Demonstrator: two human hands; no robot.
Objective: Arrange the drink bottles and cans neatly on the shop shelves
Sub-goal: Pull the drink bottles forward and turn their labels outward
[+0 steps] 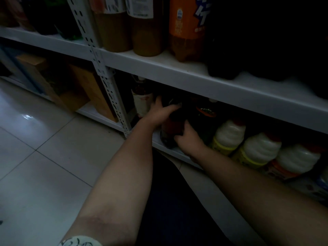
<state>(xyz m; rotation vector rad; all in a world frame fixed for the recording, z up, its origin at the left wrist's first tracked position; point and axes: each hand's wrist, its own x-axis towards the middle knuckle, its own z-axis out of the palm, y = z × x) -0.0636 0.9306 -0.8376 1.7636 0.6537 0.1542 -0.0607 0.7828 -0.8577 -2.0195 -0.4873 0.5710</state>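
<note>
Two hands grip one dark, red-labelled bottle (172, 125) on the bottom shelf (171, 151): the right hand (188, 138) curls round its lower body and the left hand (162, 110) wraps its upper part. White bottles with yellow labels (229, 134) sit just right of the right hand. A pale-labelled bottle (142, 102) stands beyond the left hand, with an orange soda bottle (186, 29) above.

In the dim bottom shelf (174, 152), the left hand (162, 110) curls over the top of a dark red-labelled bottle (171, 125). The right hand (188, 140) grips its lower body. White yellow-labelled bottles (229, 134) stand just beside it.
</note>
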